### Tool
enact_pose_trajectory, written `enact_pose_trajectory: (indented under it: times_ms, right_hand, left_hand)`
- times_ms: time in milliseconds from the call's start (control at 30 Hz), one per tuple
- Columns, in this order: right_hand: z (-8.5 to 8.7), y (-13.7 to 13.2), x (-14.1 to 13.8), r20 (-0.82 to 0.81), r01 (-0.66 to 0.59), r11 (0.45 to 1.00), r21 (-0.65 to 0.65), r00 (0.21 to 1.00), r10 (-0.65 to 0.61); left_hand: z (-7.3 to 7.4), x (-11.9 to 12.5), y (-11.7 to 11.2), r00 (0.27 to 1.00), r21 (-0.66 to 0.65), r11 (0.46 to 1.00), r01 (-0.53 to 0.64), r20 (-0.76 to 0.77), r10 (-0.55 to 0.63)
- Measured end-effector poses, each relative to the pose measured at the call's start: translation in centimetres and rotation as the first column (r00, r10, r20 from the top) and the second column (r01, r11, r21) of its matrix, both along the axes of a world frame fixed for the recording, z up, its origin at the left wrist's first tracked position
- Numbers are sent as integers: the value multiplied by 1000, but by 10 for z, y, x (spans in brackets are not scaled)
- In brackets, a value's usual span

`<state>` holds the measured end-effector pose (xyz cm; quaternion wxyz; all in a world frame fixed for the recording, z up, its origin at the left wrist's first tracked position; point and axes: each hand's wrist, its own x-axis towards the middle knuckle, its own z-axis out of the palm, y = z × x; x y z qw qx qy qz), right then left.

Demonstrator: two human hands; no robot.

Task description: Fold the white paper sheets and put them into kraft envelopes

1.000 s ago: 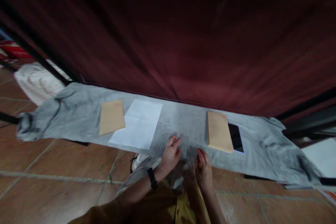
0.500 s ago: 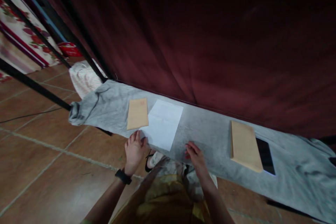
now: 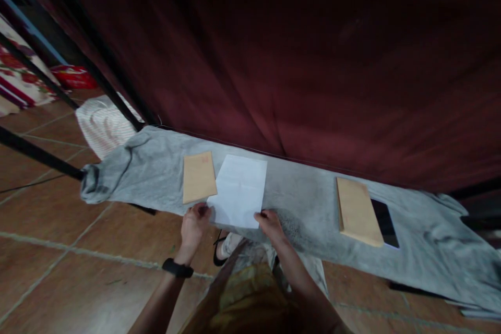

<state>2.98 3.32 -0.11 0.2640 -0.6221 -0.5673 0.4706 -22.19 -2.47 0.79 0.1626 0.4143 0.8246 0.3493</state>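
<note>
Together, arms outstretched, left hand [image 3: 193, 224] and right hand [image 3: 269, 222], each pinched on a near corner of the white sheet [image 3: 239, 190].

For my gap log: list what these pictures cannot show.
Head view:
- phone: left edge hidden by the brown stack.
- envelope: red mark too blurred to read.
- left hand, right hand at the paper: grip too small to tell.
- under the grey cloth: hidden by it.

A makeshift work corner in a home-like room: terracotta floor tiles [image 3: 58, 250], a dark red curtain [image 3: 274, 62] beside black metal poles [image 3: 39, 154], and a narrow bench under grey cloth [image 3: 305, 203] bearing a white paper sheet [image 3: 240, 190].
</note>
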Motion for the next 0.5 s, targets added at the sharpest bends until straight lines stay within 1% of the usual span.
enact_pose_trajectory:
  times_ms: [33, 100, 167, 267, 367, 433, 500]
  right_hand:
    - [1, -1, 3, -17, 0, 1000, 4, 1000, 0]
    - [3, -6, 15, -38, 21, 997, 68, 999, -18]
    - [4, -14, 35, -44, 51, 989, 138, 998, -45]
    - [1, -29, 82, -52, 104, 977, 184, 994, -96]
    - [-8, -48, 135, -48, 157, 971, 181, 987, -151]
    - [-15, -62, 166, -24, 196, 969, 148, 981, -194]
    - [-21, -75, 189, 10, 224, 967, 122, 974, -227]
  left_hand:
    - [-1, 0, 0, 999, 14, 1000, -2, 52, 1]
    - [-4, 4, -1, 992, 36, 999, 1, 128, -5]
    - [-7, 15, -3, 973, 68, 997, 28, 228, -43]
    - [-12, 43, -4, 913, 109, 989, 103, 383, -138]
    - [-15, 74, 0, 864, 151, 976, 155, 458, -208]
    - [-12, 93, 7, 839, 148, 970, 195, 487, -242]
    - [-6, 109, 18, 823, 133, 963, 234, 500, -269]
